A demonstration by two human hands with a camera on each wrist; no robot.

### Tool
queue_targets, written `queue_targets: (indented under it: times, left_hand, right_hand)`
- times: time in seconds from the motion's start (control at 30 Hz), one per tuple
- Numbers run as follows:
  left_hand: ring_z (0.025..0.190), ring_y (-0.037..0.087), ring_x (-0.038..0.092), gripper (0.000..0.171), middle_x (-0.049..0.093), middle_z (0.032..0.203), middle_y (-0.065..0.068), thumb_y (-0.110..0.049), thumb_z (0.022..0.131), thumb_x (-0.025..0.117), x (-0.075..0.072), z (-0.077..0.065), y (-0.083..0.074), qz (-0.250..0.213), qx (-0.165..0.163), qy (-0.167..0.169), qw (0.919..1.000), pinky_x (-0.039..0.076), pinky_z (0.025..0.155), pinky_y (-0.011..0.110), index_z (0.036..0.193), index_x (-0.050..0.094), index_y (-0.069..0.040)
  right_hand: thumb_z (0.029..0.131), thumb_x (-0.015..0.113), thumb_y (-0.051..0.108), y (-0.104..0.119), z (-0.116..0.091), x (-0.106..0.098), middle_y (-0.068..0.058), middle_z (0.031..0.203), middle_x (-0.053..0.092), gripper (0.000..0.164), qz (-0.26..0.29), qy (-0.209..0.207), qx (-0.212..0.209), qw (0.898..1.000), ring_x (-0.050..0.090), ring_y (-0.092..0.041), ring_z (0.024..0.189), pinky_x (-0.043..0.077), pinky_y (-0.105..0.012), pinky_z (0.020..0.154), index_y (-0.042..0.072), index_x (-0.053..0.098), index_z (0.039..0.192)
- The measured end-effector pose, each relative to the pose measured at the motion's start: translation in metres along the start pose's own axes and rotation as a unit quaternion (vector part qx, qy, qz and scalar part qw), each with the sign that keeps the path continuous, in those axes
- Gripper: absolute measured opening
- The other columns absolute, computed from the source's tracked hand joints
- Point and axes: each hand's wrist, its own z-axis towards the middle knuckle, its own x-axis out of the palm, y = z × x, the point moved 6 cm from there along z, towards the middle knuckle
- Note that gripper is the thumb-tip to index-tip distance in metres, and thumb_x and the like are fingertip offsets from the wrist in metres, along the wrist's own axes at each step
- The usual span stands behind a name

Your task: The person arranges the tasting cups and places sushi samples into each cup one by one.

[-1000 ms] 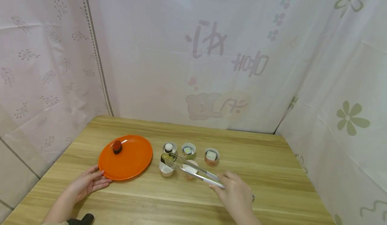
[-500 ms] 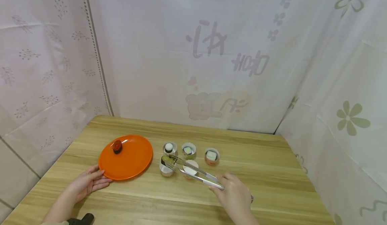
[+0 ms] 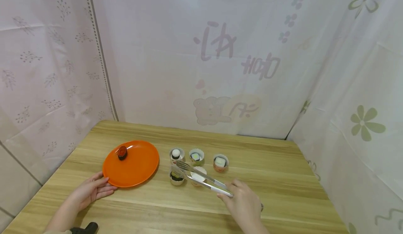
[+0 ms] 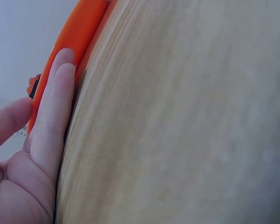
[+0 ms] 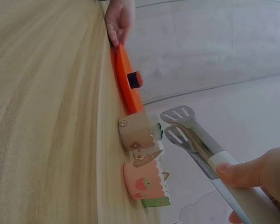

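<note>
My left hand (image 3: 94, 190) holds the near left rim of an orange plate (image 3: 135, 167), its thumb at the top edge and straight fingers along the underside. A sushi piece with red roe (image 3: 122, 153) sits on the plate. My right hand (image 3: 244, 200) grips metal tongs (image 5: 203, 144) with white grip sections. Their slotted tips are spread above the cups, with nothing between them. Below the tips, a sushi piece with green topping (image 3: 175, 175) sits in the front left paper cup (image 3: 177, 183). The tongs partly cover this cup in the head view.
Beside it stands a white-lined paper cup (image 3: 197, 184). Behind are cups with a white-ball-topped sushi (image 3: 176, 153), a pale sushi roll (image 3: 195, 156) and, at right, a white-topped piece (image 3: 220, 162). The wooden table (image 3: 267, 171) is bordered by patterned curtains (image 3: 157, 69).
The green-topped sushi, earlier at the tong tips over the front left cup, has dropped down into it. The tongs have let it go. Both hands stay nearly still.
</note>
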Motion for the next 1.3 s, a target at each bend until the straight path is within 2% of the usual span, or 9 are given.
queue_targets:
  times: [0.33, 0.57, 0.77, 0.9, 1.1, 1.3]
  left_hand:
    - [0.102, 0.03, 0.065, 0.074, 0.066, 0.106, 0.016, -0.013, 0.106, 0.037, 0.0, 0.0, 0.0, -0.003, -0.005, 0.0, 1.0, 0.048, 0.095, 0.044, 0.145, -0.024, -0.001]
    - [0.102, 0.03, 0.064, 0.073, 0.066, 0.106, 0.016, -0.013, 0.106, 0.037, -0.002, 0.0, 0.001, -0.004, -0.005, -0.002, 1.0, 0.048, 0.095, 0.045, 0.146, -0.023, -0.001]
    - [0.101, 0.03, 0.065, 0.074, 0.066, 0.106, 0.017, -0.013, 0.106, 0.037, -0.002, 0.001, 0.001, -0.003, -0.004, -0.002, 1.0, 0.048, 0.095, 0.045, 0.146, -0.023, -0.001]
    - [0.101, 0.03, 0.065, 0.073, 0.066, 0.106, 0.017, -0.013, 0.106, 0.037, -0.003, 0.001, 0.001, -0.007, -0.006, -0.005, 0.9999, 0.048, 0.095, 0.045, 0.146, -0.023, -0.001]
    - [0.101, 0.03, 0.065, 0.074, 0.066, 0.106, 0.017, -0.014, 0.106, 0.038, -0.005, 0.002, 0.002, -0.008, -0.008, -0.008, 0.9999, 0.048, 0.095, 0.045, 0.146, -0.024, -0.002]
    - [0.102, 0.03, 0.064, 0.075, 0.066, 0.107, 0.017, -0.014, 0.105, 0.038, -0.005, 0.003, 0.003, -0.004, -0.01, -0.006, 0.9999, 0.047, 0.096, 0.045, 0.146, -0.024, -0.002]
  right_hand:
    - [0.055, 0.091, 0.036, 0.0, 0.001, 0.001, 0.0, 0.079, 0.065, 0.046, 0.008, 0.002, 0.007, 1.0, 0.057, -0.01, 0.059, 0.04, -0.01, 0.045, 0.004, 0.076, 0.084]
    - [0.055, 0.091, 0.037, 0.0, 0.001, 0.002, -0.001, 0.084, 0.067, 0.048, 0.005, -0.001, 0.01, 1.0, 0.061, -0.014, 0.066, 0.047, -0.018, 0.047, 0.005, 0.076, 0.087]
    - [0.055, 0.09, 0.039, 0.0, 0.003, 0.004, 0.001, 0.082, 0.066, 0.049, 0.007, -0.002, 0.012, 1.0, 0.058, -0.011, 0.063, 0.045, -0.017, 0.047, 0.006, 0.076, 0.088]
    - [0.056, 0.09, 0.041, 0.001, 0.006, 0.005, 0.002, 0.082, 0.065, 0.05, 0.005, 0.005, 0.017, 1.0, 0.057, -0.011, 0.064, 0.044, -0.018, 0.047, 0.007, 0.076, 0.09]
    - [0.056, 0.089, 0.042, 0.003, 0.012, 0.006, 0.0, 0.086, 0.067, 0.053, 0.003, 0.006, 0.023, 1.0, 0.062, -0.015, 0.072, 0.052, -0.026, 0.052, 0.006, 0.076, 0.093]
    - [0.056, 0.09, 0.041, 0.006, 0.017, 0.008, 0.003, 0.085, 0.065, 0.052, 0.008, -0.001, 0.019, 1.0, 0.061, -0.014, 0.072, 0.051, -0.025, 0.054, 0.007, 0.076, 0.092]
